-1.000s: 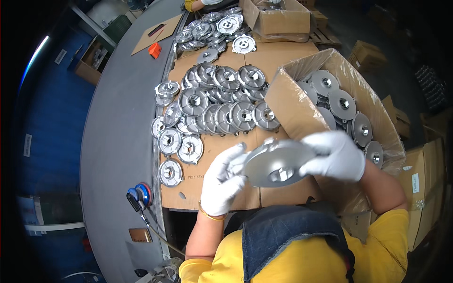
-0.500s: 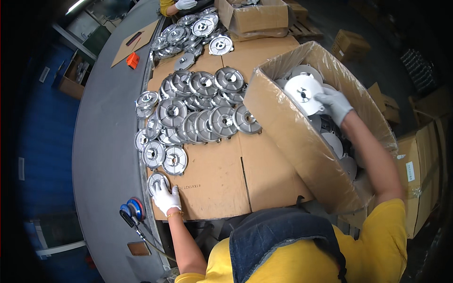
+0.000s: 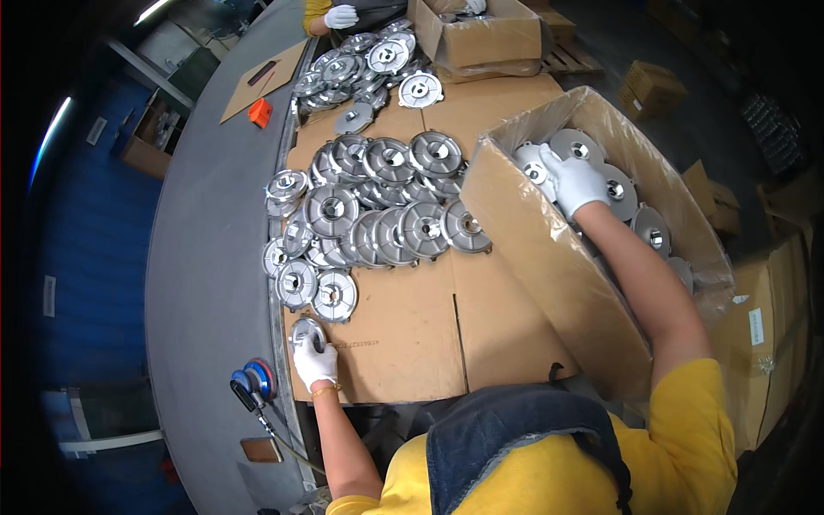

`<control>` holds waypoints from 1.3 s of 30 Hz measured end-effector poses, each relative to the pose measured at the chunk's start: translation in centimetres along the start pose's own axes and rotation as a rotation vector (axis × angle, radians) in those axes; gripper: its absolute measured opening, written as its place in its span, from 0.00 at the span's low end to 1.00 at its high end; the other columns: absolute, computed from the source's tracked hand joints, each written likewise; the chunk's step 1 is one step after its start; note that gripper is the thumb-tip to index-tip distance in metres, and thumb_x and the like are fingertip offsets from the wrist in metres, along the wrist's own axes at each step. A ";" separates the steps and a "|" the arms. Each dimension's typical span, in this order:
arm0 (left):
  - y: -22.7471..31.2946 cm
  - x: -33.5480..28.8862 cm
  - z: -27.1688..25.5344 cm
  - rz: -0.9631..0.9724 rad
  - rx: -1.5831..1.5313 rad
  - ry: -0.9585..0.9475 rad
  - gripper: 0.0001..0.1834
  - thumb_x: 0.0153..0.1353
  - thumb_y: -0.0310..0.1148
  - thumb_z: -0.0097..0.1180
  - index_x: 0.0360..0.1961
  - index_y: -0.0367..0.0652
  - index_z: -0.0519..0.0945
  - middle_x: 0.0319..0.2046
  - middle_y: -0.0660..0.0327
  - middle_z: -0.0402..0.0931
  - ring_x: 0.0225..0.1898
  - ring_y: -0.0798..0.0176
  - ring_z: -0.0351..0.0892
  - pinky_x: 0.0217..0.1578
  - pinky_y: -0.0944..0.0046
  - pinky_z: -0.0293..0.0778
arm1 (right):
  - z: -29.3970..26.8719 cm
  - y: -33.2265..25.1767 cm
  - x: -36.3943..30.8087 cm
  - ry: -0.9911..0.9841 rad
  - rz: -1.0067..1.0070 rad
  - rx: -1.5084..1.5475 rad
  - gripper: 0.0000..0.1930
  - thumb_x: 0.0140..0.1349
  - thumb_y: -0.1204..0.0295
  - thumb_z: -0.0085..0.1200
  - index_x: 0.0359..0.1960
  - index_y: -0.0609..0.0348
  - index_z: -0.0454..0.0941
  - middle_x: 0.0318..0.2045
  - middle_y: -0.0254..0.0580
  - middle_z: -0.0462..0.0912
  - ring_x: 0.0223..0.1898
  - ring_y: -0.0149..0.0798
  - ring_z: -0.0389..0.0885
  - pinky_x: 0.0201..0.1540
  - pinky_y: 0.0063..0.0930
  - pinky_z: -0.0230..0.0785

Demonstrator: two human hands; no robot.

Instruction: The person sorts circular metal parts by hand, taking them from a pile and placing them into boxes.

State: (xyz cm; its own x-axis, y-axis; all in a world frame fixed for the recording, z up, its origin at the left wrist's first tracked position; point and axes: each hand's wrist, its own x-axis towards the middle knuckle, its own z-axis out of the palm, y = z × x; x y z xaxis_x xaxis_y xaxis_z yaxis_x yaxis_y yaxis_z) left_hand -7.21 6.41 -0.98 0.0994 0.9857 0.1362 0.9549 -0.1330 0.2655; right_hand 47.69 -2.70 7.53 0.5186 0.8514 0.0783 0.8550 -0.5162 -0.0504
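Observation:
My left hand (image 3: 315,365), in a white glove, grips the edge of a round metal end cover (image 3: 305,331) at the near left of the cardboard. Inside the open carton (image 3: 524,249) on the right, my gloved right hand (image 3: 575,182) holds the rim of a smooth-faced metal cover (image 3: 533,172) near the far left corner. My palm and fingers hide part of that cover. More covers (image 3: 654,232) lie face up beside and behind this hand. Rows of overlapping ribbed covers (image 3: 425,230) rest on the cardboard in front of me.
A blue air sander (image 3: 254,378) with a hose sits on the grey table (image 3: 206,257), near an orange object (image 3: 260,112). A heap of covers (image 3: 343,73) lies at the far end by another person's gloved hand (image 3: 341,16). Another carton (image 3: 489,43) stands there.
My right hand has moved left and slightly down into the carton, bringing the cover to its far left corner. My left hand stays on its cover. The whole view has shifted slightly.

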 end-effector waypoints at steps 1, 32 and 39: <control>0.6 -0.4 -0.2 0.014 -0.046 0.026 0.20 0.43 0.31 0.61 0.41 0.40 0.80 0.33 0.50 0.80 0.36 0.47 0.79 0.42 0.54 0.74 | -0.4 0.0 0.1 0.038 -0.018 -0.175 0.20 0.62 0.65 0.44 0.56 0.44 0.71 0.36 0.51 0.79 0.42 0.51 0.78 0.39 0.41 0.73; -4.0 6.6 3.7 -0.068 -0.347 0.052 0.40 0.44 0.32 0.67 0.60 0.35 0.65 0.58 0.48 0.65 0.60 0.50 0.65 0.61 0.56 0.60 | -7.6 4.5 -8.3 -0.170 0.309 1.227 0.17 0.60 0.69 0.56 0.49 0.64 0.75 0.38 0.36 0.81 0.37 0.27 0.78 0.40 0.22 0.71; 2.2 7.1 4.3 -0.030 -0.286 0.157 0.48 0.40 0.37 0.70 0.62 0.34 0.61 0.60 0.44 0.64 0.62 0.47 0.63 0.62 0.55 0.58 | -2.5 6.7 -8.5 -0.218 0.244 0.927 0.29 0.56 0.66 0.57 0.59 0.63 0.67 0.47 0.47 0.79 0.47 0.39 0.78 0.51 0.27 0.68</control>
State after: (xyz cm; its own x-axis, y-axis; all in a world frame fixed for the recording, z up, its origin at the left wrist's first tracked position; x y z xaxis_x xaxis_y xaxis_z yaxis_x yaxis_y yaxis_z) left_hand -3.18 13.59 -3.53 0.0068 0.9646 0.2635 0.8374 -0.1495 0.5257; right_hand 49.05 -13.60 9.02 0.5891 0.7779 -0.2187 0.3356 -0.4817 -0.8095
